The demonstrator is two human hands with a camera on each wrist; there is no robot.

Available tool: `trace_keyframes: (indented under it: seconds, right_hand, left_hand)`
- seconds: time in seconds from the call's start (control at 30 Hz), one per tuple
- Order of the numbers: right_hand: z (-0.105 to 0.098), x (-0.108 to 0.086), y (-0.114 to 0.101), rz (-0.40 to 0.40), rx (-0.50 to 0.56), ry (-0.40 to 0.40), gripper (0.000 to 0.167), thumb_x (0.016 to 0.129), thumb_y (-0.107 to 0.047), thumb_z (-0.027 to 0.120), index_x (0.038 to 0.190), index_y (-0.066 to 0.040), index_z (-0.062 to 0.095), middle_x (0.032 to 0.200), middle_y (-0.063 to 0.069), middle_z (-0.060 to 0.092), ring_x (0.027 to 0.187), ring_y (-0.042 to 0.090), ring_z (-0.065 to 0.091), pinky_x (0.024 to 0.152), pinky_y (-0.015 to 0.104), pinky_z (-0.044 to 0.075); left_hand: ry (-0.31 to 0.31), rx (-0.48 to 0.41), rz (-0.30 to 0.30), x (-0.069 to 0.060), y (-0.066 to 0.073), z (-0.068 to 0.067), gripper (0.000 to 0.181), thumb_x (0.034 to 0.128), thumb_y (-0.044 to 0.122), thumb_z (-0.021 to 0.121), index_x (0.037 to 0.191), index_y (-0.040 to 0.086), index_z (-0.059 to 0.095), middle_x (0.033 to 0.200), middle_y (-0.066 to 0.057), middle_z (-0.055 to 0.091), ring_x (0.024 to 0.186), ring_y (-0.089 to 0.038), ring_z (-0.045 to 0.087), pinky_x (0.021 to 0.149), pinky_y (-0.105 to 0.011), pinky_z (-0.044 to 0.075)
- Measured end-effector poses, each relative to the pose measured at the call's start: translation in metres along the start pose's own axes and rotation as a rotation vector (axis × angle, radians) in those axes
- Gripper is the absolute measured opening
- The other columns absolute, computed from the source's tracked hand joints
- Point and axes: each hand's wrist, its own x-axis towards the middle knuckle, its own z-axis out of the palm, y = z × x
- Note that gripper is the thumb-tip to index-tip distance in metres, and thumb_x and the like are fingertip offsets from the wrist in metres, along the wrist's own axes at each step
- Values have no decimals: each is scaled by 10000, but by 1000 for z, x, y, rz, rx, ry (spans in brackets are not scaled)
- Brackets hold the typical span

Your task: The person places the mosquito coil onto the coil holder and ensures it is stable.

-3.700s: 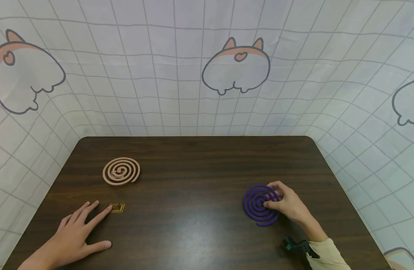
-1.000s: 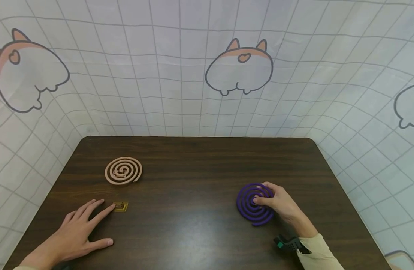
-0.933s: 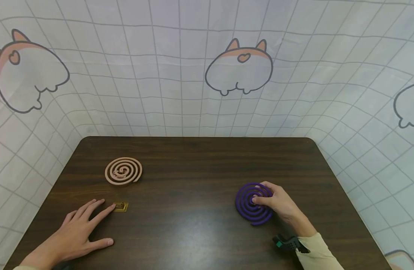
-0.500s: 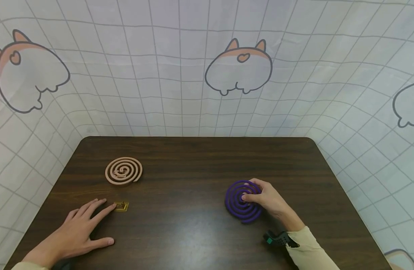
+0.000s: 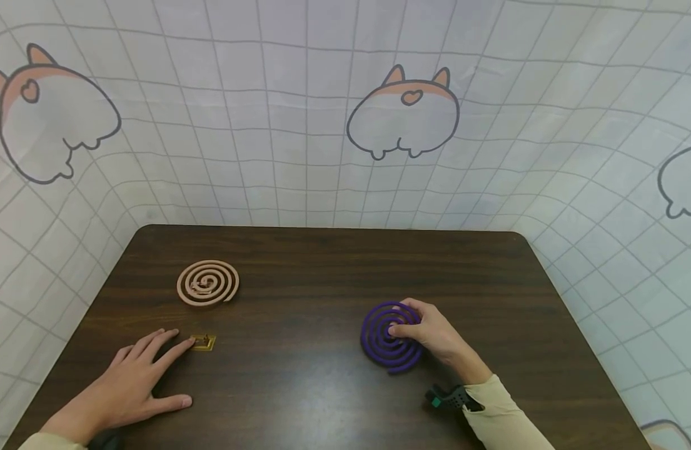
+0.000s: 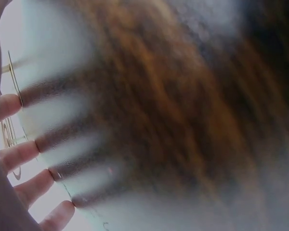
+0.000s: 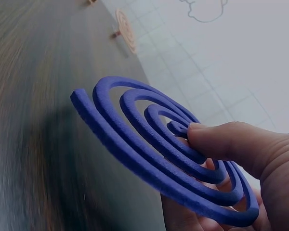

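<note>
A purple mosquito coil (image 5: pixel 391 356) is held in my right hand (image 5: pixel 443 340), gripped between the thumb near its centre and the fingers underneath. In the right wrist view the coil (image 7: pixel 135 156) is tilted and clear of the tabletop. My left hand (image 5: pixel 128 384) rests on the table with fingers spread. Its index fingertip touches the edge of a small gold metal coil stand (image 5: pixel 210 342), partly hidden under that finger. Farther back lies a beige mosquito coil (image 5: pixel 229 284); the right wrist view shows this coil (image 7: pixel 126 31) raised off the table on a small support.
The dark wooden table (image 5: pixel 300 281) has rounded far corners. A white grid-patterned curtain (image 5: pixel 255 125) with cartoon dog prints surrounds its back and sides. A black band (image 5: pixel 454 398) is strapped on the right wrist, by a pale sleeve (image 5: pixel 503 415).
My right hand has carried the purple mosquito coil leftward across the table. The left hand keeps its place at the gold stand, and the head view has shifted slightly.
</note>
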Motion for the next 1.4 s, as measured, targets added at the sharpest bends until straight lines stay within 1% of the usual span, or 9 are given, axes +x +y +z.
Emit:
trace_keyframes:
  seconds: [0.17, 0.37, 0.57, 0.8, 1.0, 1.17, 1.4]
  right_hand:
    - [9, 4, -2, -13, 17, -11, 426, 849, -131, 850, 1166, 36, 619, 904, -37, 710, 760, 77, 644, 713, 224, 545]
    - [20, 11, -6, -19, 58, -28, 420, 850, -114, 843, 1172, 32, 617, 910, -43, 718, 771, 73, 654, 717, 223, 551]
    - [32, 17, -10, -11, 78, -42, 431, 842, -117, 850, 1182, 22, 622, 918, -39, 737, 790, 90, 682, 728, 237, 568]
    - [43, 21, -17, 3, 117, -48, 437, 830, -81, 848, 1180, 32, 612, 913, -35, 745, 796, 97, 696, 727, 237, 577]
    - [53, 27, -21, 4, 118, -43, 421, 816, -81, 853, 1144, 31, 613, 899, -28, 739, 789, 101, 700, 722, 243, 579]
    - [62, 33, -24, -9, 122, -54, 417, 828, -78, 842, 1150, 47, 609, 898, -30, 736, 791, 106, 705, 723, 242, 582]
    - [75, 38, -30, -1, 140, -40, 410, 821, -53, 835, 1153, 46, 617, 877, -55, 728, 779, 91, 687, 723, 225, 569]
  left_hand:
    - [6, 6, 5, 0, -1, 0, 926, 793, 777, 705, 1543, 288, 467, 1533, -161, 470, 1397, -431, 443, 925, -679, 442]
    - [-8, -6, -8, -1, -1, 2, 924, 807, 788, 682, 1559, 308, 443, 1552, -154, 449, 1412, -424, 418, 940, -685, 428]
    - [-9, -22, -12, -3, -1, 3, 916, 818, 793, 665, 1567, 323, 428, 1558, -155, 441, 1420, -421, 406, 956, -686, 417]
    - [-9, -9, -8, -2, -1, 2, 928, 811, 794, 671, 1561, 293, 449, 1563, -160, 441, 1421, -426, 416, 948, -684, 424]
    - [-14, -3, -4, -2, -1, 2, 931, 815, 797, 662, 1563, 288, 444, 1562, -162, 441, 1424, -425, 420, 961, -689, 423]
    - [-22, -8, -5, -2, -1, 1, 926, 821, 802, 650, 1567, 296, 438, 1566, -163, 438, 1429, -425, 417, 969, -689, 421]
    - [-34, -15, 0, -2, -1, -1, 923, 830, 814, 623, 1570, 297, 429, 1563, -169, 448, 1434, -435, 408, 977, -683, 419]
